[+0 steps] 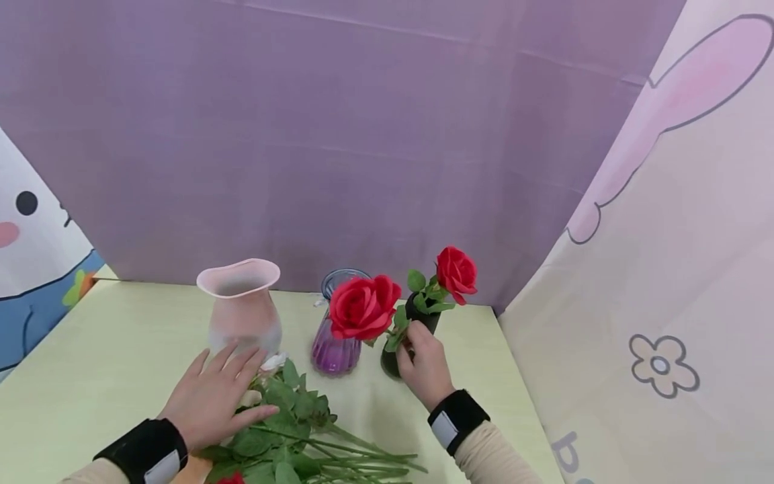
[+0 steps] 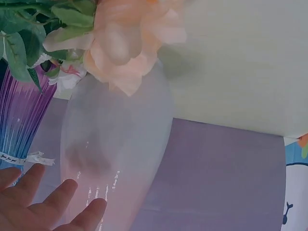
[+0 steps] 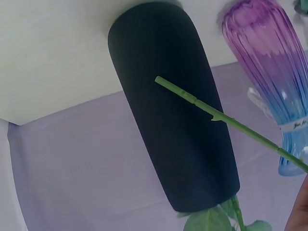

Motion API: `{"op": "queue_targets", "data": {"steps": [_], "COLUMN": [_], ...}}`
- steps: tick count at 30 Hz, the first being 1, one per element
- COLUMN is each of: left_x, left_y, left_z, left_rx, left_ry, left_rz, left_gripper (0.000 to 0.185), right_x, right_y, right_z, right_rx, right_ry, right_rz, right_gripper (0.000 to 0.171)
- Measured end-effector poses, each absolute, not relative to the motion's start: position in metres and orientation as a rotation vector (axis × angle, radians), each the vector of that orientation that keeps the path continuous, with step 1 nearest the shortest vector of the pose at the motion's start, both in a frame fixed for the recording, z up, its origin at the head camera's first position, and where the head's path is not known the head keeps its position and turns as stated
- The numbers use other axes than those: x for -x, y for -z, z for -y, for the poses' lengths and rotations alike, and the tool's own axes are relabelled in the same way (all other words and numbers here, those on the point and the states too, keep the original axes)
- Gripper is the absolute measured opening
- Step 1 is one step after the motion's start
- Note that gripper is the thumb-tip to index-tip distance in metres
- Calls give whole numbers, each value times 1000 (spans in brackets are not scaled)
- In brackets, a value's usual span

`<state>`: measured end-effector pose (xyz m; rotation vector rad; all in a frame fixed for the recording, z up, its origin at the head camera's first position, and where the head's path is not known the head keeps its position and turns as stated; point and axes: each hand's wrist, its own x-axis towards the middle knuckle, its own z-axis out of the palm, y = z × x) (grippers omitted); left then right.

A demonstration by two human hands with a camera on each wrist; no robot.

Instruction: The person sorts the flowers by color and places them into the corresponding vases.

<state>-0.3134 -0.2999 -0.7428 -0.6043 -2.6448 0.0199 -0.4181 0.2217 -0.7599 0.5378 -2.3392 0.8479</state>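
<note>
My right hand (image 1: 428, 366) pinches the stem of a red rose (image 1: 365, 307), whose bloom leans left in front of the purple-blue glass vase (image 1: 335, 349). In the right wrist view, the cut end of its green stem (image 3: 245, 129) crosses in front of the black vase (image 3: 168, 110), outside it. A second red rose (image 1: 456, 272) stands in the black vase's mouth. My left hand (image 1: 211, 400) has its fingers spread over the left side of a heap of leafy flowers (image 1: 284, 403), in front of the pink-and-white vase (image 1: 244, 312). Whether it touches the flowers is unclear.
A peach flower (image 2: 125, 43) and a white bloom lie in the heap near the pink vase's base. Bundled stems (image 1: 363, 460) point right along the pale table (image 1: 133, 329). A purple backdrop (image 1: 338, 134) and a printed side panel (image 1: 635, 282) enclose the table.
</note>
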Motion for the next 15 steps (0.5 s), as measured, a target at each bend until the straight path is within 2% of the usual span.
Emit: {"op": "queue_targets", "data": {"steps": [5, 15], "left_x": [317, 323], "left_y": [731, 713], "left_z": [296, 283], "left_rx": [624, 662], "left_ry": [-22, -23], "left_rz": [2631, 2609], "left_gripper": [114, 116], "right_x": [422, 427], "right_y": [735, 657], "right_z": [-226, -248], "right_rx": [-536, -528], "right_ry": [-883, -1080], "right_rz": [2266, 2033], "right_gripper": [37, 34]}}
